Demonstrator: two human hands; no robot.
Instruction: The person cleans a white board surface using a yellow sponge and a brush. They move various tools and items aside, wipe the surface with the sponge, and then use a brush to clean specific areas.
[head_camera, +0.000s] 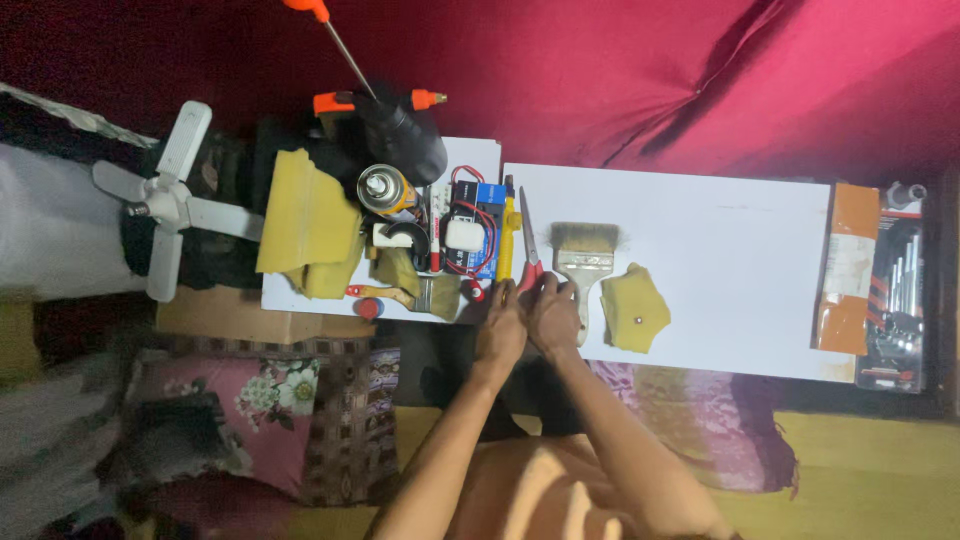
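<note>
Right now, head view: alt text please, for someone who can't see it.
A person's two hands, left hand and right hand, meet at the near edge of a white board, by red-handled scissors and the handle of a wide paintbrush. A yellow cloth lies right of the brush; spray can, yellow rags and small tools crowd the left.

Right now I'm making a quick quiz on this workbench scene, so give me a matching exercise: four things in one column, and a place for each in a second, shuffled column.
Things:
1. wide paintbrush
2. yellow cloth piece
3. spray can
4. white fan

Places:
A. off the boards, far left
B. on the white board, just right of the hands
C. among the clutter on the left board
D. right of the brush, with a small round thing on it

Pairs: 1-B, 2-D, 3-C, 4-A

The left hand and right hand meet at the red-handled scissors.
</note>
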